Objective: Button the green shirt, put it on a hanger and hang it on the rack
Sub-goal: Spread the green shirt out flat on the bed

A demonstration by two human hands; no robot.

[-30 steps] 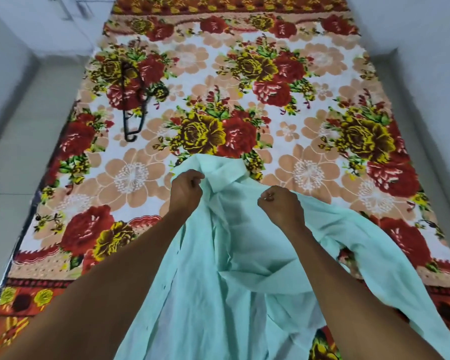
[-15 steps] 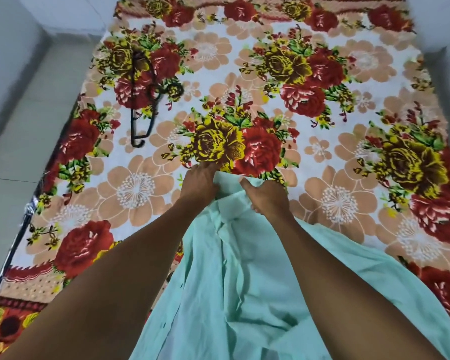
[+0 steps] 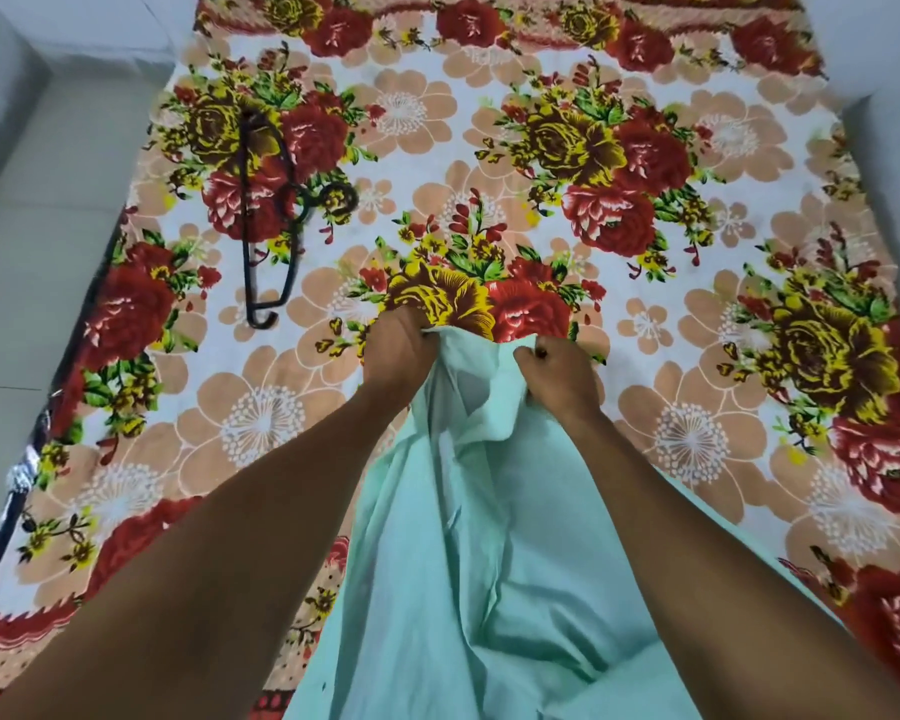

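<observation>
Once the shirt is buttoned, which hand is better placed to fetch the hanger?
Left, probably. The hanger lies on the bedspread on the left hand's side; the right hand would have to cross the green shirt.

Matt cloth shirt [image 3: 468, 563]; floral bedsheet [image 3: 645, 387]

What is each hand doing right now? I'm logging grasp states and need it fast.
Left hand: closed, gripping the top edge of the green shirt.
Right hand: closed, gripping the same top edge.

- A floral bedsheet [image 3: 489, 122], printed with red and yellow roses, covers the bed.
- Pale tiled floor [image 3: 37, 252] runs along its left side.
- A white wall [image 3: 894, 44] borders the right.
</observation>
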